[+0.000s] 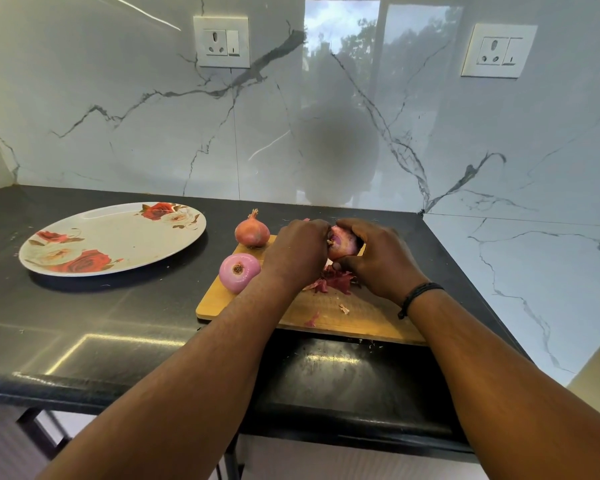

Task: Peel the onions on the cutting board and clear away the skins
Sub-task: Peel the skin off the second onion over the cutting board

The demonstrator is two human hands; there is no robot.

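A wooden cutting board (354, 317) lies on the black counter. My right hand (378, 261) grips a partly peeled red onion (342, 242) above the board. My left hand (298, 251) is curled against the onion's left side, its fingertips at the skin. A peeled pink onion (238, 271) rests on the board's left edge. An unpeeled onion (252, 232) stands at the board's far left corner. A heap of purple skins (333, 280) lies on the board under my hands, with small scraps (343, 309) nearer me.
A large oval plate (118, 233) with red rose prints sits on the counter to the left. The marble wall carries two sockets (221, 41) and meets a side wall close to the board's right. The counter's front edge (187, 386) is near me.
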